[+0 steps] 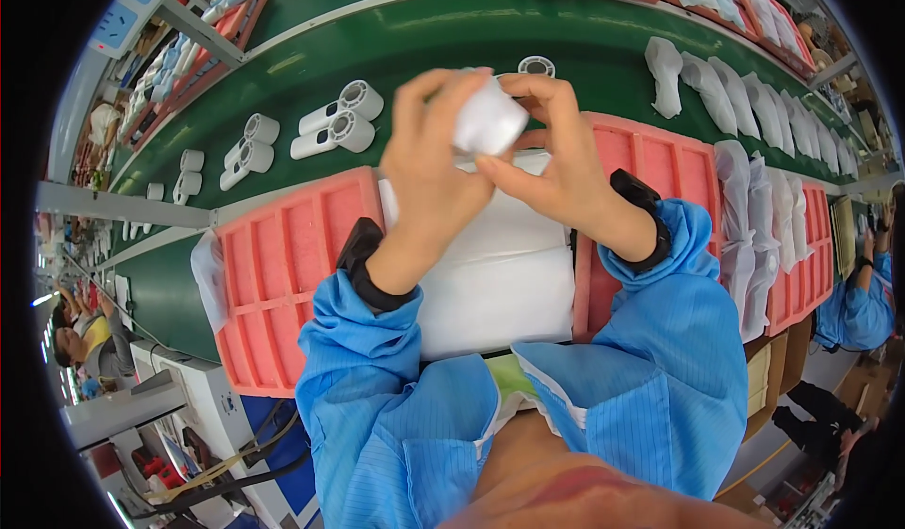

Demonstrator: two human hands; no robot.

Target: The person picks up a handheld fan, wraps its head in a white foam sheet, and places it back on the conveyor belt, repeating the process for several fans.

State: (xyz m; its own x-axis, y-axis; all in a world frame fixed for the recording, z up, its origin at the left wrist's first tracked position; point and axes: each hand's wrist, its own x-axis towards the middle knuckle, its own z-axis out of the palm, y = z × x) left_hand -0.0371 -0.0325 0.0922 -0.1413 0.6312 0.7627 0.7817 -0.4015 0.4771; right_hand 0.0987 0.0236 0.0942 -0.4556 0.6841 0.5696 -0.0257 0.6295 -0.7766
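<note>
Over the green belt, my left hand (429, 157) and my right hand (563, 166) both grip a white bundle (492, 119), which looks like a part in a thin white wrapper. Motion blurs its end, and the fingers hide its sides. Below my hands lies a stack of white wrapping sheets or sleeves (495, 298). Just beyond my right fingers, the round ring end of a white cylindrical part (536, 64) shows on the belt.
Bare white cylindrical parts (337, 125) rest in groups on the green belt (415, 43) at left. Several wrapped parts (731, 90) line its right side. Pink compartment trays (297, 279) flank the stack; wrapped pieces (749, 237) lie over the right one. A co-worker's blue sleeve (863, 303) is far right.
</note>
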